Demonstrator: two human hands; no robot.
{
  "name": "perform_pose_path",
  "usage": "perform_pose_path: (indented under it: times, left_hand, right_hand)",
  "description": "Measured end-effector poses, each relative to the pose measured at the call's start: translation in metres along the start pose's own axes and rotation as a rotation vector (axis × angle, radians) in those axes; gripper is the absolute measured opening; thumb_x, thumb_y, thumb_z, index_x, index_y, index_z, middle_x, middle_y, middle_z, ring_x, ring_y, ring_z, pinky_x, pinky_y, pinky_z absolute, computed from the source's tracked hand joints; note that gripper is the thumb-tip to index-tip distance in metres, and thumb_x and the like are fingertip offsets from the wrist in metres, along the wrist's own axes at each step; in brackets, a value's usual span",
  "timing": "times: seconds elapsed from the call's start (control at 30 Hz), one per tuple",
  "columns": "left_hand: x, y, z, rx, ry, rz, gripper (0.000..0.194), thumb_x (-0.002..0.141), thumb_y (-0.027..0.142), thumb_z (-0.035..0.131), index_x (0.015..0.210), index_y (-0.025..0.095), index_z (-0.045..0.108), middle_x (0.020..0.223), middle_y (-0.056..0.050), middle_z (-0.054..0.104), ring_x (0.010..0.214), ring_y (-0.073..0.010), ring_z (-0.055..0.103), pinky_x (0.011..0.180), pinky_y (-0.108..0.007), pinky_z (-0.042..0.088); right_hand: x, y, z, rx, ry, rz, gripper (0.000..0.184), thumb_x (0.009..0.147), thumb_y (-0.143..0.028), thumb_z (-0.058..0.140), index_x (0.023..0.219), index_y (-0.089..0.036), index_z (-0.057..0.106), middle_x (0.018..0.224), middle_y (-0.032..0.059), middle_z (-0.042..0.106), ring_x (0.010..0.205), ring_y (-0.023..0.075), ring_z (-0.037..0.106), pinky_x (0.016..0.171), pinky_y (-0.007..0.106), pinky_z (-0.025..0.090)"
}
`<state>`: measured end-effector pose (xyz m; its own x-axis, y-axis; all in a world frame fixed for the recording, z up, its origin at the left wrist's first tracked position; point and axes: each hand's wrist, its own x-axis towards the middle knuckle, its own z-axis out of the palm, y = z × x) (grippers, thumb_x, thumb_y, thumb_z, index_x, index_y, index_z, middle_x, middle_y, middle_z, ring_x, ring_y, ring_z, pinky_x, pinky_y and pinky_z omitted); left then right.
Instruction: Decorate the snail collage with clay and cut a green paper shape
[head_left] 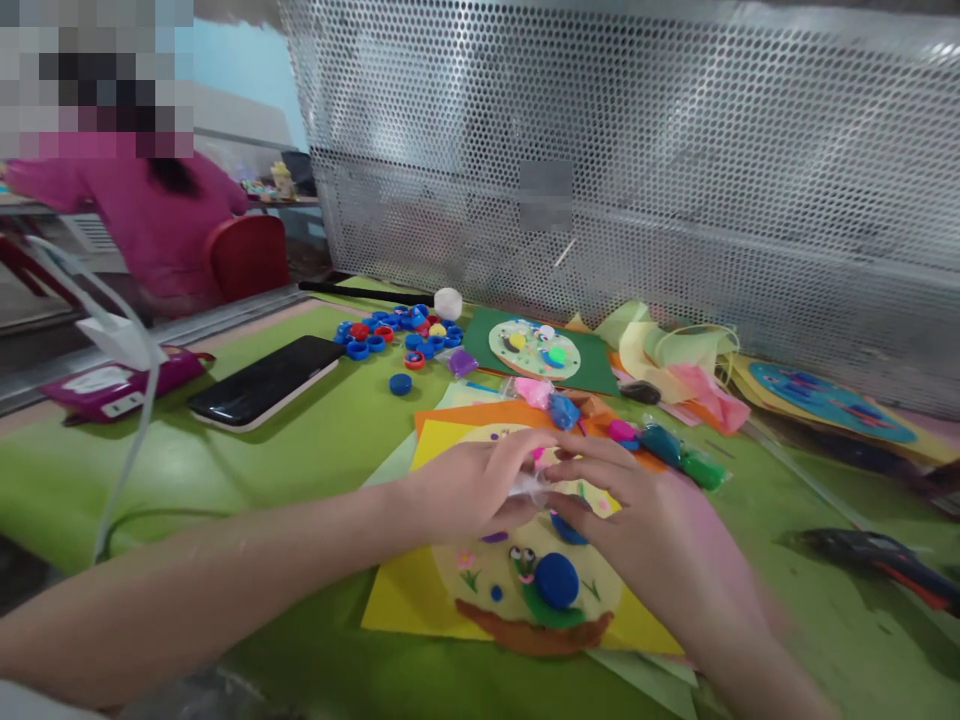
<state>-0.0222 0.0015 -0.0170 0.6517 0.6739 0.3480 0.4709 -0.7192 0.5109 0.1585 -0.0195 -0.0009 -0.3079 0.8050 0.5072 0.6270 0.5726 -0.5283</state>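
Note:
Over a picture on yellow paper (pixel 397 590), my left hand (pixel 469 490) and my right hand (pixel 645 515) meet, fingertips close together. Both sets of fingers are closed on a small crinkled clear plastic wrapper (pixel 529 487); its contents are hard to make out. Below them, the picture has a cream round base (pixel 450 575) with a snail whose shell is a blue bottle cap (pixel 556 580), googly eyes (pixel 522 555), small flowers and a brown clay strip (pixel 525 635). A second blue cap (pixel 570 525) is partly hidden by my right hand.
Bottle caps (pixel 416 340), a phone (pixel 266 382), a power strip (pixel 124 382) and its cable lie left. Wrapped clay packets (pixel 679 455), a finished picture (pixel 534 350) and paper scraps (pixel 675 350) lie behind. A glue gun (pixel 877 560) lies right; a perforated metal panel (pixel 637 130) rises behind.

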Motion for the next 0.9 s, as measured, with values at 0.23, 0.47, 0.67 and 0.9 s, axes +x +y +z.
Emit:
perform_pose_path:
  times: [0.23,0.47,0.67,0.9]
  left_hand:
    - [0.0,0.001,0.005,0.002,-0.027,0.033,0.046,0.081,0.022,0.048,0.123,0.016,0.029,0.099,-0.012,0.066,0.086,-0.0237,0.065,0.07,-0.033,0.051]
    - [-0.001,0.001,0.002,-0.094,0.019,-0.09,0.045,0.086,0.035,0.048,0.124,0.019,0.03,0.096,-0.01,0.066,0.087,-0.0237,0.065,0.071,-0.034,0.051]
    - [-0.002,0.004,-0.005,-0.154,0.076,-0.198,0.053,0.084,0.037,0.052,0.126,0.022,0.023,0.093,-0.008,0.064,0.1,-0.026,0.06,0.078,-0.037,0.047]
    - [0.006,-0.001,-0.019,-0.11,0.113,-0.233,0.053,0.082,0.043,0.053,0.123,0.023,0.027,0.091,-0.005,0.063,0.084,-0.0229,0.063,0.069,-0.032,0.046]
  right_hand:
    - [-0.003,0.004,0.005,-0.033,-0.082,-0.167,0.014,0.078,-0.009,0.055,0.076,-0.022,0.059,0.097,0.0038,0.066,0.099,0.0181,0.057,0.082,0.032,0.05]
    - [0.007,0.011,-0.012,-0.128,-0.057,-0.279,0.013,0.081,-0.011,0.054,0.077,-0.021,0.061,0.097,0.0033,0.068,0.098,0.0198,0.058,0.084,0.036,0.049]
    - [0.013,0.013,-0.03,0.155,0.157,0.093,0.01,0.083,-0.026,0.053,0.081,-0.023,0.063,0.105,0.0028,0.066,0.102,0.0195,0.058,0.086,0.037,0.047]
    - [0.008,0.011,-0.018,0.325,0.078,0.231,0.011,0.071,-0.026,0.066,0.078,-0.021,0.058,0.081,0.0012,0.064,0.071,0.015,0.059,0.065,0.029,0.051]
